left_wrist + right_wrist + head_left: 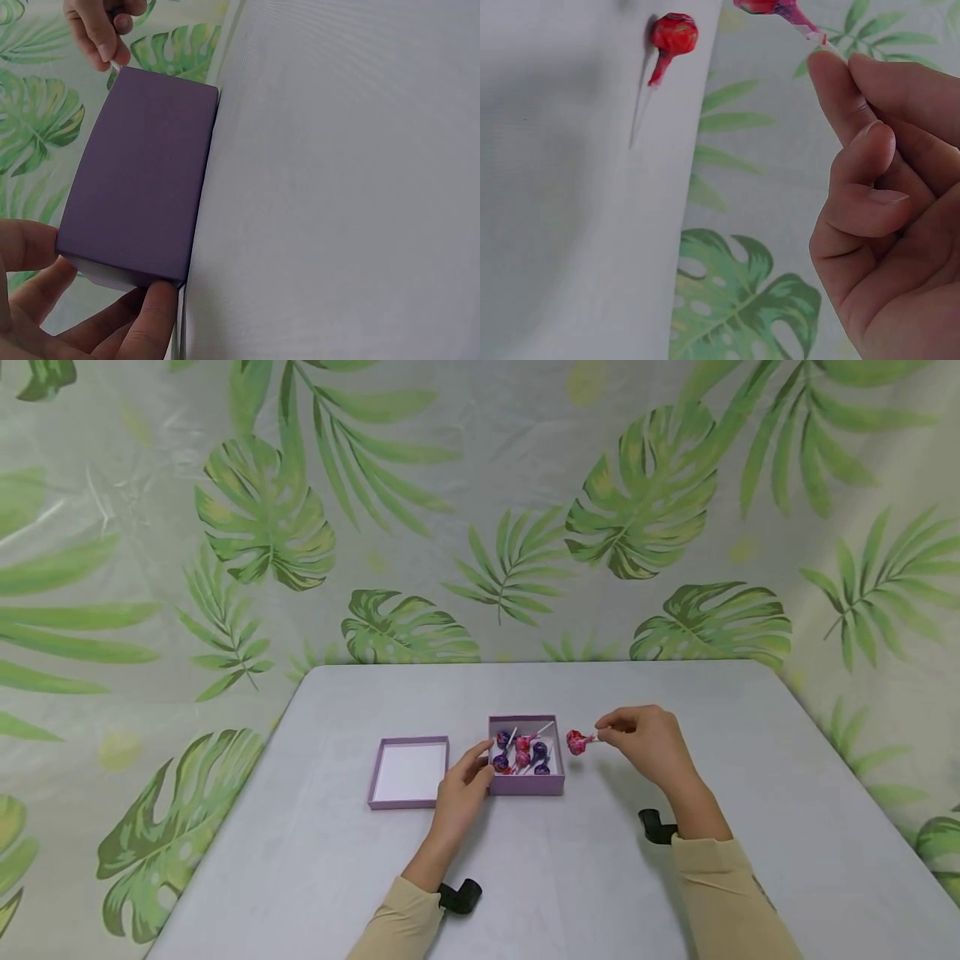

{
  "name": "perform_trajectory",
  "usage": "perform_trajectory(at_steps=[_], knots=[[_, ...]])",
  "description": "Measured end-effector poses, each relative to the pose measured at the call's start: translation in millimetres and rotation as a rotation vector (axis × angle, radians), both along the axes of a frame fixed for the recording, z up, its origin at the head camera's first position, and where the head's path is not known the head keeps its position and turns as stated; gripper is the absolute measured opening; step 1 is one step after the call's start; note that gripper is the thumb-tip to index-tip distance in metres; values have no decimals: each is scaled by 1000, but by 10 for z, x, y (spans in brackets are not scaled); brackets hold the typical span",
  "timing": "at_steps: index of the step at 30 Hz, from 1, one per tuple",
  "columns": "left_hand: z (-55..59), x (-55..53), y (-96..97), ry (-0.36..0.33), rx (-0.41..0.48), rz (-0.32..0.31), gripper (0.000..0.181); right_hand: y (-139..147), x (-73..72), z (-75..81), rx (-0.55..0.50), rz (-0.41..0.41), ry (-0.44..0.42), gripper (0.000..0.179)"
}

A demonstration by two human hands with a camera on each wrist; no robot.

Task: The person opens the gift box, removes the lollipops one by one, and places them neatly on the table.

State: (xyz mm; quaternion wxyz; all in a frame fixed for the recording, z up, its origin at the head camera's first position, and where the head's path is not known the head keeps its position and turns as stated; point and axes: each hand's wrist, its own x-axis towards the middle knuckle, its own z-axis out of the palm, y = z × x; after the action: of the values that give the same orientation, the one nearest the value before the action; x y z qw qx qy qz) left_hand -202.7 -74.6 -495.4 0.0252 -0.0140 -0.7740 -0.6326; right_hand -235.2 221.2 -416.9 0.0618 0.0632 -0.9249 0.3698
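In the head view my right hand (648, 747) pinches a lollipop by its white stick, to the right of a purple box. The held lollipop's pink wrapper (787, 10) shows at the top of the right wrist view. A red-wrapped lollipop (673, 36) lies on the tabletop below it. From the head these two nearly overlap. The open purple box (527, 785) contains several red, pink and dark blue lollipops, sticks at various angles. My left hand (461, 789) rests its fingertips against the box's left side. The left wrist view shows the box's plain purple front wall.
A shallow purple lid (408, 806) with a white inside lies left of the box, near the left hand. The white table (600, 893) meets a leaf-print sheet (517, 510) along its far edge. Black wrist devices (461, 897) sit at both cuffs.
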Motion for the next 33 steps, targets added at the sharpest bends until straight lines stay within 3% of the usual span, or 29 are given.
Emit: perform_trajectory(at_steps=[15,22,33], knots=[[-31,12,-2,1,5,-11,41,39,-132,-383,-22,-13,-62,13],[-20,3,-15,13,6,-14,40,90,-192,-451,2,-12,-54,14],[-7,-12,-23,16,-7,-11,40,279,-247,-527,19,50,-139,13]])
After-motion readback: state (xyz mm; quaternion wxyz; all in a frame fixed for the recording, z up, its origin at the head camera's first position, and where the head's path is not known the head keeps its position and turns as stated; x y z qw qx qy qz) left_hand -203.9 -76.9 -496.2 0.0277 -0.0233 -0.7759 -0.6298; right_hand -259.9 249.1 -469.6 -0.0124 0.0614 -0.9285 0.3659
